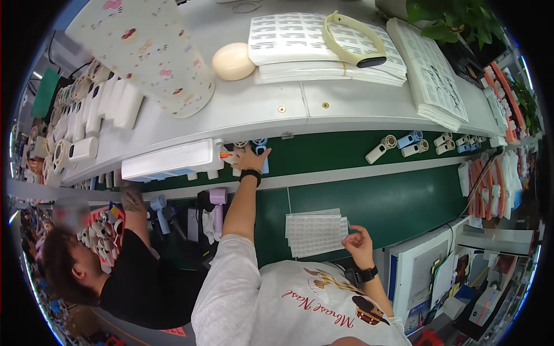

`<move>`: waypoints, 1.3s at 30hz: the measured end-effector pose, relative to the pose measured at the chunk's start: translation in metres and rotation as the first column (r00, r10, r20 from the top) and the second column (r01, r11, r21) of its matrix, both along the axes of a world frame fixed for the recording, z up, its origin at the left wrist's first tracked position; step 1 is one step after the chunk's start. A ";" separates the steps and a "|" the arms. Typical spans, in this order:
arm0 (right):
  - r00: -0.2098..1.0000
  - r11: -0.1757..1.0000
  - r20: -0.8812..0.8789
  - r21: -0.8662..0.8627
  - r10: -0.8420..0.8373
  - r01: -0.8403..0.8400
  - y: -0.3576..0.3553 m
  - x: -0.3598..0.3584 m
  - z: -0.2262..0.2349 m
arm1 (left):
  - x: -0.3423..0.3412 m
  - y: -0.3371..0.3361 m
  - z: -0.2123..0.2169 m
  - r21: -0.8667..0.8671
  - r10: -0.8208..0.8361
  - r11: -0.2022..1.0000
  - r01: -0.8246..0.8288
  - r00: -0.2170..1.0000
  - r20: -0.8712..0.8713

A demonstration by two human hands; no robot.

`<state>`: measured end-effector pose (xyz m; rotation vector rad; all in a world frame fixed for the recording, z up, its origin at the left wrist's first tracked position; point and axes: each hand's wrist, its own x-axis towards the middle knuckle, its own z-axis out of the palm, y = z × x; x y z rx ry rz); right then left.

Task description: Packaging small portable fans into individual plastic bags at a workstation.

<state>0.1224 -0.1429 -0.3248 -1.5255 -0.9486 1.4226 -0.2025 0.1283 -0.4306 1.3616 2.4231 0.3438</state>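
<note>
A: What's at the far left?

B: A co-worker (115, 271) in a black top sits low left, beside small handheld fans (158, 205) standing along the near edge of the green desk (392, 202). White fan bodies (98, 109) crowd the raised white shelf (242, 109) above.

A: And the left hand (248, 158)?

B: Stretched forward to the green belt strip under the shelf's front edge. Its fingers are closed together around a small white fan piece (238, 147), just beside a long white box (173, 160) and a blue part (259, 142). Room is tight there, with the shelf lip just above.

A: The right hand (359, 242)?

B: Near the body, at the right edge of a stack of white label sheets (316, 230). Its fingers (353, 233) are loosely curled, pinching at the sheets' corner; whether they grip one I cannot tell.

A: Any open room?

B: A wide bare stretch of green desk lies right of the sheets. Further right, small white and blue fans (412, 144) lie spaced along the belt, and orange and white bands (490, 187) are bunched at the right edge.
</note>
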 end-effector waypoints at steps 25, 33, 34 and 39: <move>0.820 0.915 -0.409 0.220 0.401 -0.338 0.055 -0.076 0.124 | 0.075 -0.216 0.213 0.250 -0.467 0.884 -0.394 -0.766 0.443; 0.803 0.890 -0.387 0.257 0.452 -0.377 0.051 -0.080 0.123 | 0.074 -0.234 0.214 0.277 -0.528 0.848 -0.452 -0.681 0.508; 0.820 0.899 -0.373 0.238 0.433 -0.366 0.050 -0.081 0.123 | 0.075 -0.234 0.214 0.277 -0.527 0.849 -0.450 -0.683 0.505; 0.900 0.914 -0.232 0.264 0.370 -0.307 0.046 -0.082 0.120 | 0.077 -0.234 0.211 0.325 -0.556 0.830 -0.453 -0.625 0.548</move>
